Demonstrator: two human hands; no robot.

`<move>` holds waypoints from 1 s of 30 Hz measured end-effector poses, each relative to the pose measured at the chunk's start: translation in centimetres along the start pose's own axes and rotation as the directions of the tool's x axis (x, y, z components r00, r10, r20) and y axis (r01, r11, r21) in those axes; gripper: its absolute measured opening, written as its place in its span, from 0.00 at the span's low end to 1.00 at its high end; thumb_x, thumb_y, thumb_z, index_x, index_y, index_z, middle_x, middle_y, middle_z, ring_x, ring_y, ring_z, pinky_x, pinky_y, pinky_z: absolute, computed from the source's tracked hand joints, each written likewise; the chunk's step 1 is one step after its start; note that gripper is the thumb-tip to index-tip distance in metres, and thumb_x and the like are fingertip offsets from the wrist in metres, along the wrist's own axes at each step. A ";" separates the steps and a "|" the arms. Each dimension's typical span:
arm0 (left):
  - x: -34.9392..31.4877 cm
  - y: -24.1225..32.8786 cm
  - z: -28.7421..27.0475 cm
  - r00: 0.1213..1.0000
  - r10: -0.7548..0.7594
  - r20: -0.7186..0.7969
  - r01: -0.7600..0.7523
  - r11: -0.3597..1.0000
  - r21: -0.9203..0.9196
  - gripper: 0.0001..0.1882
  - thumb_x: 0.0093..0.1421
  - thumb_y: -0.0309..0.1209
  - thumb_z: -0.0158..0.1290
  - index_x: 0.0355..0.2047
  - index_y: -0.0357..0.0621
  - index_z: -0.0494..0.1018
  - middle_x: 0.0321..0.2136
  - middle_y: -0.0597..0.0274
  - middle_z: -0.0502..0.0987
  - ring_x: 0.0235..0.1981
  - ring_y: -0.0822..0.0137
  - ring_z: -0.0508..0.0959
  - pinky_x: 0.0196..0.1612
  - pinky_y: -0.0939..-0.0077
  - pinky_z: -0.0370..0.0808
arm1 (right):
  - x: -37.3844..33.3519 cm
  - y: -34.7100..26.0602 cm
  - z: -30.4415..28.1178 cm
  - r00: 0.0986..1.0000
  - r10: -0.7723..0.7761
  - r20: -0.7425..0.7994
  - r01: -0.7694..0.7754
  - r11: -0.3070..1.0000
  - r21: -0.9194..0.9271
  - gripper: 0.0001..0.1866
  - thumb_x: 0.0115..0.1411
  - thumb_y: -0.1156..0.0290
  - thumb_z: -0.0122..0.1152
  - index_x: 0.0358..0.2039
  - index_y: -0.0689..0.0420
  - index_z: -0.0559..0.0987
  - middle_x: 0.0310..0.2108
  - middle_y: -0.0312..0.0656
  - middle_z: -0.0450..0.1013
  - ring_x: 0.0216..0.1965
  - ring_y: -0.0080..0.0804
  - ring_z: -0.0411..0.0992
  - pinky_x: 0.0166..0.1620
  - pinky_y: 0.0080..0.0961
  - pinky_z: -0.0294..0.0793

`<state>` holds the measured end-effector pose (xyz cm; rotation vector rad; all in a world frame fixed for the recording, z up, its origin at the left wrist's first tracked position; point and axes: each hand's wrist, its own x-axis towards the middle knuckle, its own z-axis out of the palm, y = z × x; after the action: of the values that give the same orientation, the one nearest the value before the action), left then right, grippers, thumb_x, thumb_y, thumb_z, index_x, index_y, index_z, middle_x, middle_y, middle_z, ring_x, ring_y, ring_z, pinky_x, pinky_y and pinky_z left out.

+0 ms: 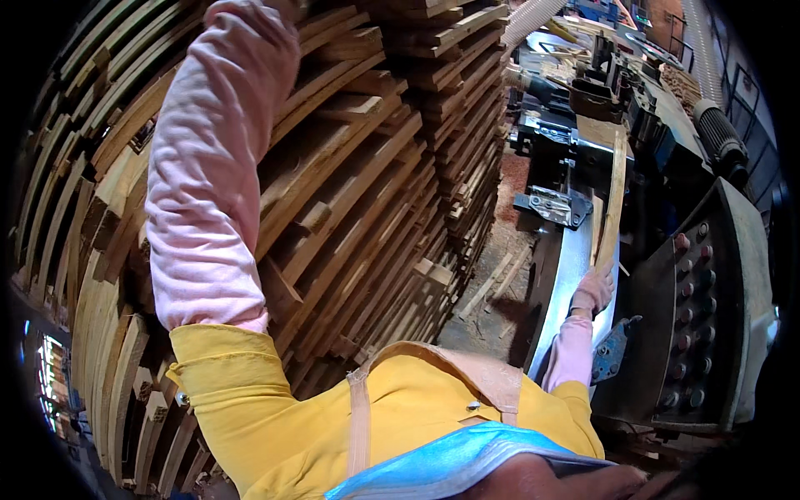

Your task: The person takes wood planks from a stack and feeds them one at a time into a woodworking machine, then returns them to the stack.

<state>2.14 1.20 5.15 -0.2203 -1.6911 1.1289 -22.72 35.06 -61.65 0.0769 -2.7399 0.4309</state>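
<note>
My right hand (592,292), in what looks like a pinkish glove, is closed around the near end of a long wooden strip (615,200). A narrower piece of wood (597,221) lies along its left side. Both rest over the shiny metal bed (575,258) of a machine, and the strip's far end reaches the machine's dark parts. My left arm stretches up past a tall stack of boards (350,175). Only a dim sliver of my left hand (282,7) shows at the top edge; its fingers and anything in them are cut off.
A dark control panel (692,317) with rows of buttons stands right of the bed. Along the bed sits a metal bracket (554,206). Loose wood offcuts (492,279) lie on the floor between stack and machine. A motor (721,137) stands at the far right.
</note>
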 end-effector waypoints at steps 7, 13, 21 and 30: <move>-7.0 -9.2 -4.7 0.576 -0.458 0.678 0.304 0.889 0.342 0.12 0.63 0.37 0.53 0.41 0.44 0.79 0.37 0.48 0.80 0.43 0.46 0.82 0.47 0.54 0.78 | -9.0 1.7 -10.6 0.955 -0.043 0.295 0.030 0.998 0.048 0.24 0.67 0.60 0.58 0.61 0.54 0.71 0.52 0.51 0.76 0.53 0.55 0.74 0.56 0.48 0.74; -12.3 -10.7 -1.0 0.200 -0.445 0.873 0.078 0.896 0.438 0.17 0.66 0.36 0.51 0.53 0.43 0.75 0.50 0.48 0.77 0.52 0.46 0.79 0.57 0.55 0.75 | -20.3 7.0 -17.2 0.827 0.224 0.515 -0.249 0.968 -0.022 0.23 0.63 0.66 0.62 0.60 0.49 0.77 0.55 0.45 0.75 0.56 0.53 0.72 0.58 0.48 0.73; -12.4 -11.4 -3.1 0.074 -0.484 0.872 -0.221 0.844 0.488 0.22 0.70 0.36 0.49 0.60 0.41 0.71 0.58 0.49 0.75 0.57 0.49 0.77 0.61 0.58 0.74 | -10.6 5.1 -6.7 0.954 -0.276 0.114 0.267 0.960 0.083 0.22 0.63 0.63 0.61 0.59 0.44 0.79 0.53 0.35 0.77 0.59 0.38 0.70 0.65 0.42 0.65; -3.9 12.2 -1.1 0.791 0.165 0.589 -0.378 0.889 0.258 0.14 0.70 0.38 0.48 0.45 0.41 0.76 0.37 0.53 0.81 0.36 0.59 0.83 0.38 0.60 0.83 | 4.3 -0.9 -3.8 0.816 -0.186 0.547 -0.121 0.871 0.477 0.38 0.68 0.45 0.58 0.69 0.57 0.69 0.66 0.53 0.69 0.67 0.47 0.66 0.72 0.39 0.56</move>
<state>0.35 6.04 -6.65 0.1196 -1.9411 1.8453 -25.27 35.44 -56.46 0.4625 -3.1161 1.2870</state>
